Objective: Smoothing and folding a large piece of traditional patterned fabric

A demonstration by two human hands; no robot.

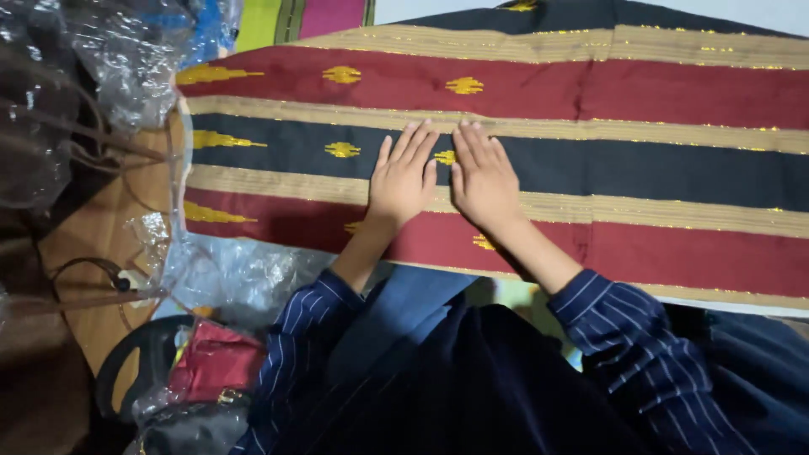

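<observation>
A long woven cloth (640,93) lies spread flat, striped in dark red, black and beige with small gold motifs. My left hand (403,177) rests palm down on it, fingers together and pointing away from me. My right hand (483,175) lies flat right beside it, thumbs almost touching, over a black stripe and a beige stripe. Neither hand holds anything. Both arms wear dark blue sleeves with thin white stripes (624,337).
Crumpled clear plastic wrapping (126,59) lies at the upper left and more clear plastic (236,274) sits by the cloth's left end. A wrapped red fabric bundle (215,362) and a dark round object (135,362) lie at the lower left on a brown surface (93,236).
</observation>
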